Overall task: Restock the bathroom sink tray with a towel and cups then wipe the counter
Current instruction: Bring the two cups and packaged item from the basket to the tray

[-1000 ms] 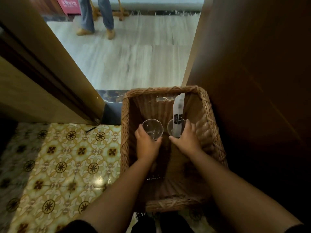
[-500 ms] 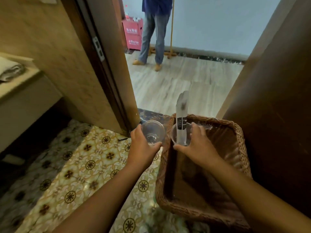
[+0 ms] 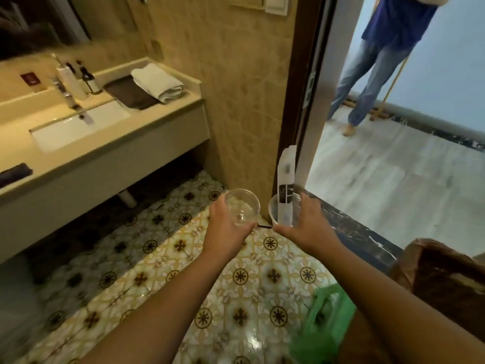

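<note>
Towel placed; cups in transit, counter unwiped.
My left hand [image 3: 225,227] grips an empty clear cup [image 3: 242,207]; my right hand [image 3: 305,227] grips a cup holding a sachet [image 3: 286,190]; folded towel [image 3: 157,82] sits on far-left tray [image 3: 126,93].

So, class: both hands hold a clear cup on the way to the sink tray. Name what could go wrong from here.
1. The tall packet stands loose in the right hand's cup; a tilt could tip it out.
2. The floor tiles shine as if wet, so a slip is possible.
3. The towel already fills part of the dark tray, so the left hand's cup may end up near its edge.
</note>
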The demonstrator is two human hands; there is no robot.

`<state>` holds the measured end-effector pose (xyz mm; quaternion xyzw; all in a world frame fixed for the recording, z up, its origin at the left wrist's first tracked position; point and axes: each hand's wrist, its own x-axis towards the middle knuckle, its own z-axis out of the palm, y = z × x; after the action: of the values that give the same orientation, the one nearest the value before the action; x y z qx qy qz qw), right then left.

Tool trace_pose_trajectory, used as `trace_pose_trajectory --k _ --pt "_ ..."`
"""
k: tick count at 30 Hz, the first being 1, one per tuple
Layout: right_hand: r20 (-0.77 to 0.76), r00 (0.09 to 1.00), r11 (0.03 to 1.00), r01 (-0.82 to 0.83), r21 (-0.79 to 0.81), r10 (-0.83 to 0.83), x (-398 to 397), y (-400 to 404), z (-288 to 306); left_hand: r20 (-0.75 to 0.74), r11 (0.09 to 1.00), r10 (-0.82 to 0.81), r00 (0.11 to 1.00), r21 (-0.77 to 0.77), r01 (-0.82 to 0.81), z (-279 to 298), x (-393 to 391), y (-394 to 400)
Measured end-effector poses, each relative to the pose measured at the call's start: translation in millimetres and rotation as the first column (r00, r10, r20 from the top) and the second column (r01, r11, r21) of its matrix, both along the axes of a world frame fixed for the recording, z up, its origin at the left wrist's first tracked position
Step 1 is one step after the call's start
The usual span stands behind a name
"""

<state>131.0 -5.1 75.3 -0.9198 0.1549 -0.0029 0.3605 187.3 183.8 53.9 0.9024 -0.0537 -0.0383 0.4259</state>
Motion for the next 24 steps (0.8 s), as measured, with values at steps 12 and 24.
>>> trace_pose_trajectory --k 12,24 --pt "0.008 0.986 0.986 -0.164 -0.034 0.164 224 95 -6 0.001 0.981 0.192 0.981 0.02 -0.192 -7 187 118" --pt "0.024 0.921 0.919 -0.386 -0.082 0.389 522 138 5 0.016 0.873 0.484 0.875 -0.071 -0.482 1 420 159"
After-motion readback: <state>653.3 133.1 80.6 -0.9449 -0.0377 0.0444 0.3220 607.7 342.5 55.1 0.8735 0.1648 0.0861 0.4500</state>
